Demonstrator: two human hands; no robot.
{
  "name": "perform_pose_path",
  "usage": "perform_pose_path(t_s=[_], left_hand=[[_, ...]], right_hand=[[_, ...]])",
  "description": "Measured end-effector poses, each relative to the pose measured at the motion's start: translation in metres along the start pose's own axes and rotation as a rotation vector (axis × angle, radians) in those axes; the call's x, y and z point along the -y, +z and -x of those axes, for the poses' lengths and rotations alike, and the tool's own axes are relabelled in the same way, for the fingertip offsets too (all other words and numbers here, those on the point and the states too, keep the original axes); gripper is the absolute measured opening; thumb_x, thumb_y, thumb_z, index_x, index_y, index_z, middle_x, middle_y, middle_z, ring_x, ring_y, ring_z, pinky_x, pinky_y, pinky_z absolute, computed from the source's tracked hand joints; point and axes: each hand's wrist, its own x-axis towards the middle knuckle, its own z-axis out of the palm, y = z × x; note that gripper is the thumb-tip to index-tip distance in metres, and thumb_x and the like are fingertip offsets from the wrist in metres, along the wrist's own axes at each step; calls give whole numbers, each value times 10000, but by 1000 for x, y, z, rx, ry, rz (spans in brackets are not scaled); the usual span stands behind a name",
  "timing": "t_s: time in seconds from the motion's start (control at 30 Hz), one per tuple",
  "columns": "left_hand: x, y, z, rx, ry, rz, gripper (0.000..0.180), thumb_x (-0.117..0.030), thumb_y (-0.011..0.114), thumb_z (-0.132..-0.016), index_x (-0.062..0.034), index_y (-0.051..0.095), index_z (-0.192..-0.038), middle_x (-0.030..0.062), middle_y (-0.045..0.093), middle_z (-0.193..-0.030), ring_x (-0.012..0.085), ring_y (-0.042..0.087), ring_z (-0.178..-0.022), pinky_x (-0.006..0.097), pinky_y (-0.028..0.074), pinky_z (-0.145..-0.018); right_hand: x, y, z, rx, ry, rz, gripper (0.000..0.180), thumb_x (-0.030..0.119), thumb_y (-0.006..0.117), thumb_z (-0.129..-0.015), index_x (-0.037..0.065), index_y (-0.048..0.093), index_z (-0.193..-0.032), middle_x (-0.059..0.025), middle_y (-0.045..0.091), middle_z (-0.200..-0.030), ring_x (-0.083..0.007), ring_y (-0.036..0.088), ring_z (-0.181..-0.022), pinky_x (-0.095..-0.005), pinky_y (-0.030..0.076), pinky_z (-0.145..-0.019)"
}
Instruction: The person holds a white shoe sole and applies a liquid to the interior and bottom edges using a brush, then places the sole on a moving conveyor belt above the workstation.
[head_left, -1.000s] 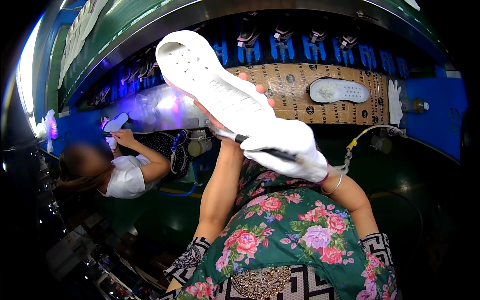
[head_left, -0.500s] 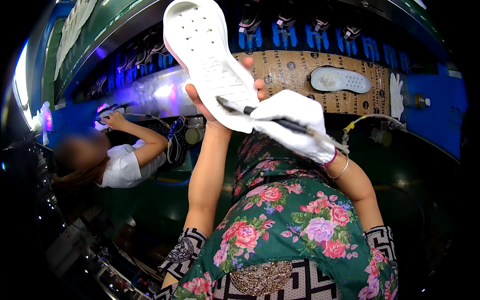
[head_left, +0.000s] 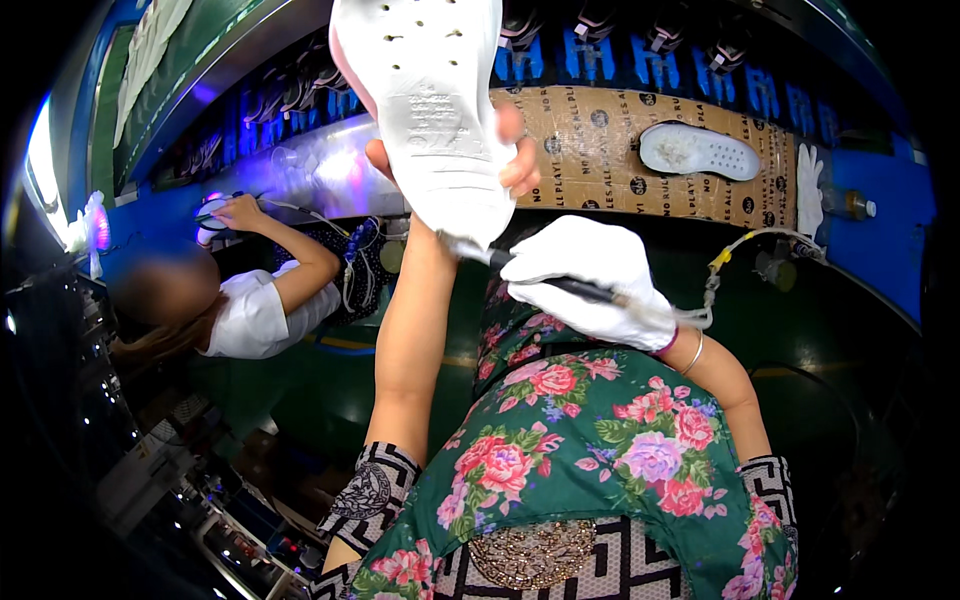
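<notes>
Left hand (head_left: pixel 470 150) lifts sole (head_left: pixel 430 100); gloved right hand (head_left: pixel 590 280) probably grips tool (head_left: pixel 570 288).

L hand (head_left: pixel 450 165), bare, holds a white shoe sole (head_left: pixel 430 110) raised up, underside w/ small holes facing the camera; fingers wrap its right edge. R hand (head_left: pixel 590 280) in a white glove clasps a thin dark tool (head_left: pixel 560 285), tip touching the sole's near end. Thin cable (head_left: pixel 740 245) runs from the tool to the right. Far right, a second white sole (head_left: pixel 700 150) lies on a brown cardboard strip (head_left: pixel 590 150). Left, another person (head_left: pixel 250 310) in a white top reaches toward a lit blue machine (head_left: pixel 300 170).
</notes>
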Motion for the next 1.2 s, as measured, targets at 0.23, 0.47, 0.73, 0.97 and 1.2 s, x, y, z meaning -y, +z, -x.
perform_pose_path(t_s=[0.23,0.47,0.73,0.97,1.2], left_hand=[[-1,0,-3,70,-17,-34,961,-749,702,-733,-131,450,-1425,113,503,-1194,288,496,-878,397,391,-761],[2,9,-4,-154,-37,37,1115,-821,617,-720,-25,386,-1467,267,514,-1236,342,538,-887,428,424,-731],[-1,14,-7,-182,-97,-73,1117,-834,642,-703,-22,379,-1424,202,462,-1187,291,528,-839,392,413,-684],[2,10,-12,-111,-73,66,1070,-778,616,-745,12,409,-1437,294,507,-1170,377,576,-917,439,483,-715],[1,17,-10,-295,-169,-113,1104,-827,604,-726,31,402,-1390,219,495,-1143,266,510,-812,358,393,-638]], right_hand=[[6,-11,-7,-176,151,-62,184,27,821,-743,35,749,-911,-104,732,-895,-214,702,-832,-317,548,-741],[0,5,7,-68,-72,69,222,23,819,-725,74,752,-931,-111,729,-876,-261,713,-745,-328,554,-662],[4,-9,2,-193,109,-17,206,47,818,-766,53,752,-961,-100,727,-906,-211,701,-796,-301,553,-716],[1,-4,16,-83,507,-758,124,-13,752,-827,-2,730,-949,-92,701,-876,-107,646,-700,-249,509,-606],[3,-9,7,-334,504,-578,185,8,776,-823,-22,717,-995,-77,707,-905,-113,660,-725,-245,528,-664]])
